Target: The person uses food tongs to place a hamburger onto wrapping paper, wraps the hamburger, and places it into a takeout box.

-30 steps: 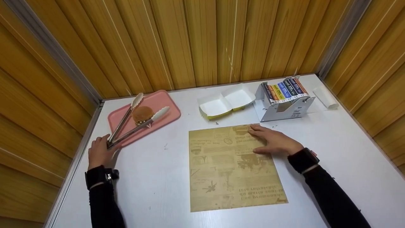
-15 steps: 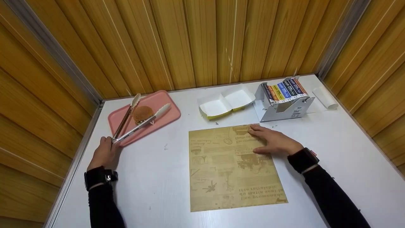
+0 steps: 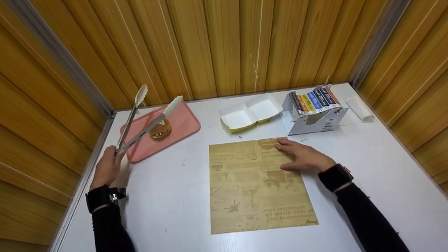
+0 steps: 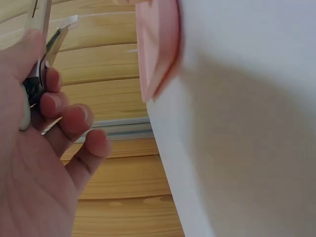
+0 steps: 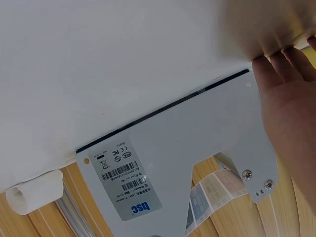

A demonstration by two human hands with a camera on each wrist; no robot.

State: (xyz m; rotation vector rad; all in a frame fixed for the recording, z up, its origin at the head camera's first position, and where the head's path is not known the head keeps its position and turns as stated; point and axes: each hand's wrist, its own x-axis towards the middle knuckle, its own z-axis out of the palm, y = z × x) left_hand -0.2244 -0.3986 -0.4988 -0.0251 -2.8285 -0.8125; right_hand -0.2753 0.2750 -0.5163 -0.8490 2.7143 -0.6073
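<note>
Tongs (image 3: 141, 133) of metal over round-cornered tray (image 3: 186, 123)

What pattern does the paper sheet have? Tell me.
The paper sheet is tan with darker brown lettering and pictures; the head view shows it best.

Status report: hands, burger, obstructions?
Left hand holds spread tongs; right hand touches brown paper. Burger on pink tray, ungripped. Tongs partly cover it in head view.

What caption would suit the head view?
Left hand holding spread tongs by a pink tray bearing a burger, right hand resting on printed brown paper.
</note>
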